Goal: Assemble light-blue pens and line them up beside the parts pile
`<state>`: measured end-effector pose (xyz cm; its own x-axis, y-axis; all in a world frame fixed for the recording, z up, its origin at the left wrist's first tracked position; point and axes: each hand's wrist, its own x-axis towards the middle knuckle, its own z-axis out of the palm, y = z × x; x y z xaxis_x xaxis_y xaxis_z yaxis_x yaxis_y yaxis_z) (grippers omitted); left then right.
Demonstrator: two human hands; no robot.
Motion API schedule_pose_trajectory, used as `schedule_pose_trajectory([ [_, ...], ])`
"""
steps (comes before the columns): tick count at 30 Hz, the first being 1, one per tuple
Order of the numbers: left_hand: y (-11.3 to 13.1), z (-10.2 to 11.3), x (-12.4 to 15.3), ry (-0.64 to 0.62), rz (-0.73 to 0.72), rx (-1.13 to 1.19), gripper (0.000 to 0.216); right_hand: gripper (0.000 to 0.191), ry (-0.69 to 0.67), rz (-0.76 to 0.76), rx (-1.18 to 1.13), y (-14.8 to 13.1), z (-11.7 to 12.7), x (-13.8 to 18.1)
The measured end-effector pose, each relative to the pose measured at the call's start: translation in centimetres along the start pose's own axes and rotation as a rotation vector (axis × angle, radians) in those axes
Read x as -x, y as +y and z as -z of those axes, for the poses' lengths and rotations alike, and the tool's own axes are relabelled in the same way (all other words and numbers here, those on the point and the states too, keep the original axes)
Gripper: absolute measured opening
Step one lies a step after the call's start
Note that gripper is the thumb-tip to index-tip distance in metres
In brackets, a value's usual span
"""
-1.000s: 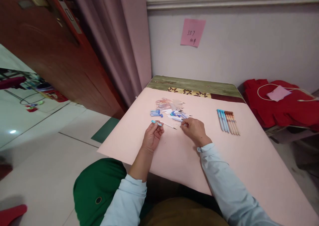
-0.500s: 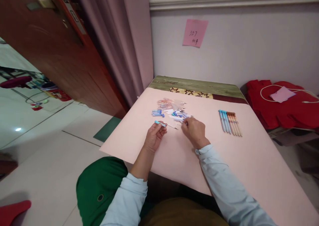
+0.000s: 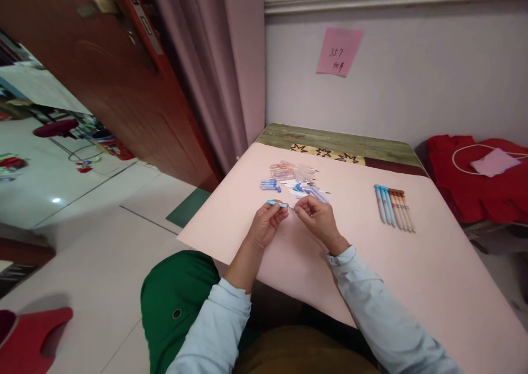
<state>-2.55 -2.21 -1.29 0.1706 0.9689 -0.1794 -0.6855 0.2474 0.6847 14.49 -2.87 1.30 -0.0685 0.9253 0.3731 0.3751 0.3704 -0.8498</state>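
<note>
Pinched in the fingers of my left hand (image 3: 266, 223) is the light-blue upper part of a pen (image 3: 276, 203), with a thin white refill (image 3: 291, 206) pointing right out of it. My right hand (image 3: 315, 217) is closed, thumb and fingertips together at the refill's far end; whatever small thing lies between them is hidden. Just beyond my hands is a loose pile of pen parts: clear pinkish barrels (image 3: 282, 170), white refills, bluish barrels (image 3: 319, 193) and blue pieces (image 3: 303, 188). Several short blue parts (image 3: 269, 184) lie grouped at the pile's left.
A row of pens (image 3: 394, 208) with blue and brown tops lies right on the pale-covered table (image 3: 371, 275). Red cloth (image 3: 449, 181) with a white cable is beyond the right edge. A wooden door (image 3: 136, 104) and curtain (image 3: 231, 60) stand left; a pink note (image 3: 340, 52) hangs on the wall.
My right hand has come away from the pile, leftward to the refill's tip by my left hand. My left hand still holds the blue pen part. The camera view has turned slightly left.
</note>
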Motion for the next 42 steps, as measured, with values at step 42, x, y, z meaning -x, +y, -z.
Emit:
schedule_pose_trajectory([
  [42, 0.4, -0.7, 0.5, -0.034, 0.008, -0.087, 0.030, 0.021, 0.122, 0.283, 0.341, 0.8, -1.2, 0.6],
])
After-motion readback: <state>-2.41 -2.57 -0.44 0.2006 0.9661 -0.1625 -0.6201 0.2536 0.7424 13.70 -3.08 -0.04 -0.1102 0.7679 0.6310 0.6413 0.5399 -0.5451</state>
